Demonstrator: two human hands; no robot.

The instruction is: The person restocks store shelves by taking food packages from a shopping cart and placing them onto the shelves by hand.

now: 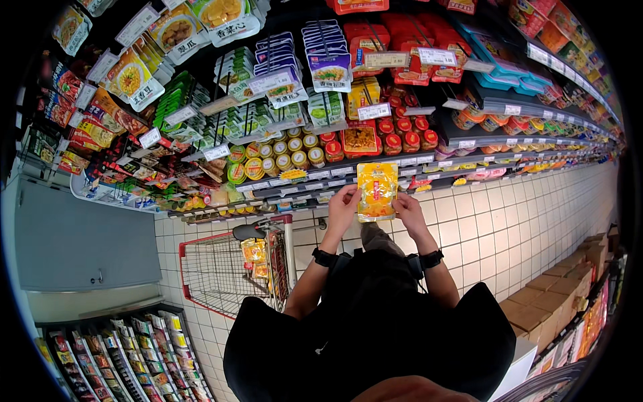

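Observation:
Between both hands I hold a flat yellow food pouch [377, 192] upright in front of me, a red label at its middle. My left hand [343, 208] pinches its left edge. On the opposite side, my right hand [408, 210] grips the lower right edge, thumb toward the front. Just beyond the pouch, shelves carry red-lidded jars [402, 134], yellow-lidded jars [289, 153] and hanging bags of packaged food [329, 67]. A red hanging packet group [429, 43] is above the jars.
A wire shopping cart [214, 268] with a red rim stands to my left, with several yellow packets [254, 250] inside. Cardboard boxes [546, 295] line the right side. A grey cabinet door [87, 234] is at far left, above a rack of packets [120, 355].

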